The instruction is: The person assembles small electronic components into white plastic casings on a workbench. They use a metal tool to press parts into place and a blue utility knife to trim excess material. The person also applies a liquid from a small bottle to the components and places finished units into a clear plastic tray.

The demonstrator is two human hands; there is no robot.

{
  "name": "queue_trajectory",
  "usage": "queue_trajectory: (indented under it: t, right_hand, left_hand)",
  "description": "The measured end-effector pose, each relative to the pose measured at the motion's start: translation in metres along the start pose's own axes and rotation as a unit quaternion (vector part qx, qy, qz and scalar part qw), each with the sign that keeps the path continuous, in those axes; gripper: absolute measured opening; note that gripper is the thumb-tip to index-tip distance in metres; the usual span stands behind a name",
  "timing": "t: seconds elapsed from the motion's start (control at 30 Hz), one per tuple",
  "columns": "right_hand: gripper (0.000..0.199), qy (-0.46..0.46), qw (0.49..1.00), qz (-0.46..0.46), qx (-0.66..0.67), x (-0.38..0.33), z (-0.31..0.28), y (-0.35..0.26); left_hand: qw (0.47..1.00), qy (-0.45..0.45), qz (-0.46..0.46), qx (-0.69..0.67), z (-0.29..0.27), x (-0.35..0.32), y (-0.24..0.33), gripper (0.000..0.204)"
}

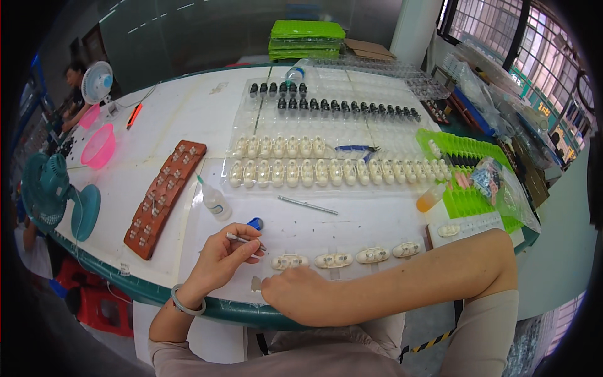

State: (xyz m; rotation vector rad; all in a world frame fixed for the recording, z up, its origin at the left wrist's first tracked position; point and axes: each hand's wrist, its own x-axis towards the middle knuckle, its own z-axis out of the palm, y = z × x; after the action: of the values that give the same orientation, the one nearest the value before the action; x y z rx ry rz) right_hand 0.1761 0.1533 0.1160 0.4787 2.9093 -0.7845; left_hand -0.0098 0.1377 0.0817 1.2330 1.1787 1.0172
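Head: four nearer shells [333, 259], seemingly one held rod [237, 238].

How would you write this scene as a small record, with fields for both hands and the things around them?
Left hand: holds a thin grey tool
Right hand: small pale piece at its fingers; grip unclear
Front row: four cream parts
Beyond left hand: blue cap, plastic bottle with green tip
Further back: blue pliers, rows of black parts
Left side: brown board, larger pink bowl
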Motion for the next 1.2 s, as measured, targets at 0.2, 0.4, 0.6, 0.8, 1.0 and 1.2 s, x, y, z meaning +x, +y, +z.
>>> queue_trajectory:
  t: [0.2,0.4,0.6,0.8,1.0,1.2]
  right_hand:
    - [0.013,-0.018,1.0,0.001,-0.008,-0.007,-0.013,0.006]
    - [0.029,0.154,0.985,0.071,-0.001,-0.013,-0.056,0.043]
    - [0.024,0.232,0.972,0.045,0.002,0.006,-0.062,0.091]
    - [0.013,0.214,0.964,0.102,-0.124,0.014,-0.072,0.127]
    - [0.014,0.38,0.902,0.202,-0.016,0.051,-0.135,0.212]
    - [0.013,0.514,0.83,0.111,0.184,0.135,-0.15,0.323]
  left_hand:
    - [0.999,-0.03,0.006,0.01,0.005,0.02,0.001,0.021]
    - [0.999,-0.011,0.032,-0.026,0.021,0.038,0.003,0.036]
    - [0.997,-0.004,0.078,0.004,0.04,0.069,-0.003,0.045]
    - [0.996,0.028,0.079,0.003,0.048,0.087,0.003,0.056]
    - [0.888,0.251,0.268,0.276,0.052,0.169,0.012,0.066]
    - [0.844,0.466,0.103,0.244,0.014,0.299,-0.018,0.071]
